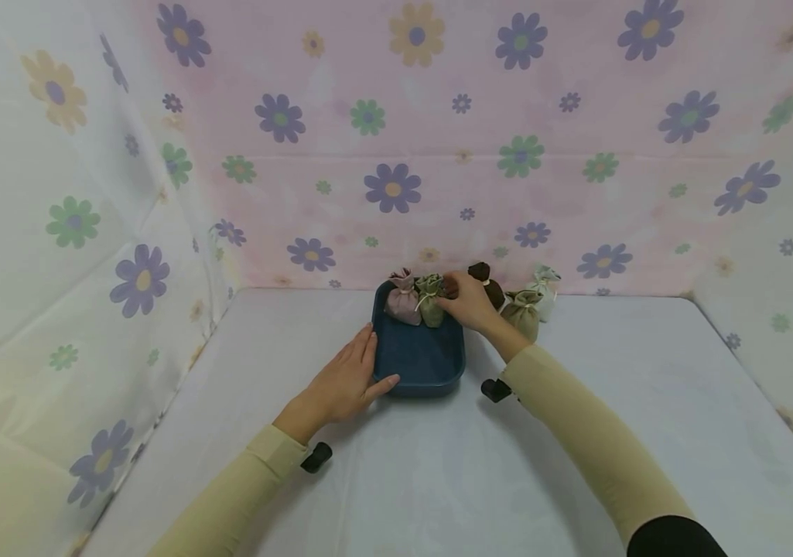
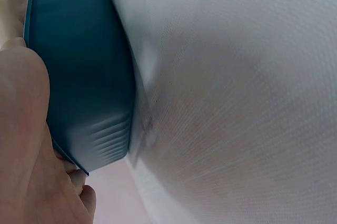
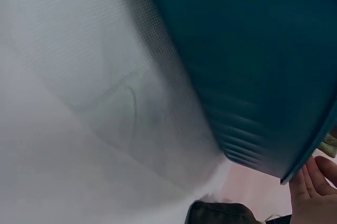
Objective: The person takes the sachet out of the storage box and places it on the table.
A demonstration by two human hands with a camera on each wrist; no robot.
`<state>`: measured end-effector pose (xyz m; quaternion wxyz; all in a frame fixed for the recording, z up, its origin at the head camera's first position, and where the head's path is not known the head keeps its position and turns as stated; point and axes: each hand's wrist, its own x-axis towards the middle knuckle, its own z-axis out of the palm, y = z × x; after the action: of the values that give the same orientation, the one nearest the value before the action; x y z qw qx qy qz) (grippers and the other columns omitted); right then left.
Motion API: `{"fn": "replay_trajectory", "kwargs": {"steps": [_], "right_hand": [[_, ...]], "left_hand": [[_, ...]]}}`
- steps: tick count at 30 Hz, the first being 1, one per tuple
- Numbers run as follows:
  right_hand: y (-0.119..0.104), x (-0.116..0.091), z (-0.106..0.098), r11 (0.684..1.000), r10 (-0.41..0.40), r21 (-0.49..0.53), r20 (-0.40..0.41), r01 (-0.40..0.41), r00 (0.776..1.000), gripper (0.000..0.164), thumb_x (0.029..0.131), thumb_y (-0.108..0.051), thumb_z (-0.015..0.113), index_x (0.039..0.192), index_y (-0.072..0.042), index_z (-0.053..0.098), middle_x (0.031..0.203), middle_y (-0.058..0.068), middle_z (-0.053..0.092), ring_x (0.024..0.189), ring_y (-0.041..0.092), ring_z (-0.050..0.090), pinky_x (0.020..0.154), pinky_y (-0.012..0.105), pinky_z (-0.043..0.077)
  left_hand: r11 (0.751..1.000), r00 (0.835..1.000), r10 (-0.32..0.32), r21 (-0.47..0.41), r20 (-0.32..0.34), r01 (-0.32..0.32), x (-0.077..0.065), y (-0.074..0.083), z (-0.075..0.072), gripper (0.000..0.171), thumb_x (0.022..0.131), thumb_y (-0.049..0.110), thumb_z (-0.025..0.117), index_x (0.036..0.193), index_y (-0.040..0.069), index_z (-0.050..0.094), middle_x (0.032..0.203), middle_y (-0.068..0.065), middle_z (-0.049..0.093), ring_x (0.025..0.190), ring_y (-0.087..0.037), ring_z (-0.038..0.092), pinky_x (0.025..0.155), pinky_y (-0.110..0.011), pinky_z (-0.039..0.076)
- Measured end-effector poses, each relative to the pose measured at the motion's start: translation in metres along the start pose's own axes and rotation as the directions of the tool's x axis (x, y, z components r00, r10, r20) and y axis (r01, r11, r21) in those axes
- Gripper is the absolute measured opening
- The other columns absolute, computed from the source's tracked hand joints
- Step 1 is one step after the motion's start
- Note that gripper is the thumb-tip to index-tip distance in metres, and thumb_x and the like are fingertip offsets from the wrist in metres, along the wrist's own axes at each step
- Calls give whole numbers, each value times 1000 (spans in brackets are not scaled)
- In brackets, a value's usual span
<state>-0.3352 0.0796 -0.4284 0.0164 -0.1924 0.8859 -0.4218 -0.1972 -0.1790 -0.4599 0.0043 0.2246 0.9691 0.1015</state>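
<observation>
A deep blue tray [image 1: 418, 360] sits on the white table near the back wall. My left hand [image 1: 343, 375] rests along its left side, fingers fairly straight, thumb across the front rim. Seen from the left wrist, that hand [image 2: 31, 145] lies against the tray's wall [image 2: 87, 71]. My right hand [image 1: 473, 303] reaches over the back right corner and pinches a green drawstring pouch [image 1: 431, 309] inside the tray. Left of it leans a pink pouch [image 1: 405, 306], also inside. In the right wrist view, the fingers [image 3: 308, 182] are past the rim, a bit of green pouch [image 3: 329, 146] beside them.
Right of the tray stand a dark brown pouch [image 1: 492, 292], an olive pouch [image 1: 523, 319] and a pale mint pouch [image 1: 545, 290]. A flowered cloth wall [image 1: 340, 209] rises behind the table, with more cloth at both sides.
</observation>
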Motion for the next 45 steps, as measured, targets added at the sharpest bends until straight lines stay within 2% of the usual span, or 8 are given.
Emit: {"fn": "replay_trajectory", "kwargs": {"steps": [6, 11, 16, 25, 31, 45], "right_hand": [[1, 6, 3, 999, -24, -41, -21, 23, 999, 50, 98, -10, 68, 142, 8, 52, 129, 25, 62, 119, 39, 61, 100, 49, 51], [3, 8, 6, 997, -68, -48, -47, 66, 997, 31, 97, -8, 70, 123, 6, 64, 118, 24, 67, 112, 39, 64, 95, 51, 52], [8, 11, 10, 996, -87, -40, -66, 84, 994, 18, 96, -8, 72, 109, 4, 68, 112, 23, 68, 106, 38, 65, 92, 51, 53], [13, 13, 13, 988, -145, -73, -96, 138, 985, 9, 95, -6, 71, 95, 2, 68, 97, 20, 68, 91, 35, 65, 82, 49, 53], [15, 13, 13, 984, -161, -93, -91, 152, 983, 14, 97, -7, 70, 85, -2, 64, 86, 15, 65, 79, 29, 58, 72, 42, 47], [0, -1, 1, 989, -129, -87, -67, 123, 989, 12, 101, -12, 65, 93, -2, 67, 92, 16, 68, 81, 30, 62, 71, 43, 50]], "left_hand": [[1000, 1000, 0, 12, 10, -1, 1, 1, -2, 99, 103, 70, 30, 159, -10, 15, 169, -26, 6, 157, -36, 12, 125, -48, 20], [1000, 1000, 0, 11, 13, 0, 1, 5, -6, 97, 104, 67, 35, 158, -12, 17, 168, -27, 6, 157, -36, 12, 125, -48, 20], [1000, 1000, -6, 15, 19, 5, 1, 4, -3, 98, 104, 68, 33, 158, -12, 16, 169, -26, 6, 157, -35, 11, 125, -47, 19], [1000, 999, -14, 8, 32, 13, 1, 4, -3, 99, 103, 69, 32, 159, -11, 13, 169, -26, 3, 157, -35, 10, 126, -47, 18], [1000, 999, -16, 15, 33, 15, 1, 4, -2, 99, 103, 70, 31, 160, -10, 12, 169, -25, 3, 157, -34, 9, 126, -46, 18], [1000, 1000, -17, 16, 24, 16, -1, 3, -4, 98, 104, 68, 33, 159, -10, 14, 169, -26, 4, 157, -35, 11, 125, -48, 19]]}}
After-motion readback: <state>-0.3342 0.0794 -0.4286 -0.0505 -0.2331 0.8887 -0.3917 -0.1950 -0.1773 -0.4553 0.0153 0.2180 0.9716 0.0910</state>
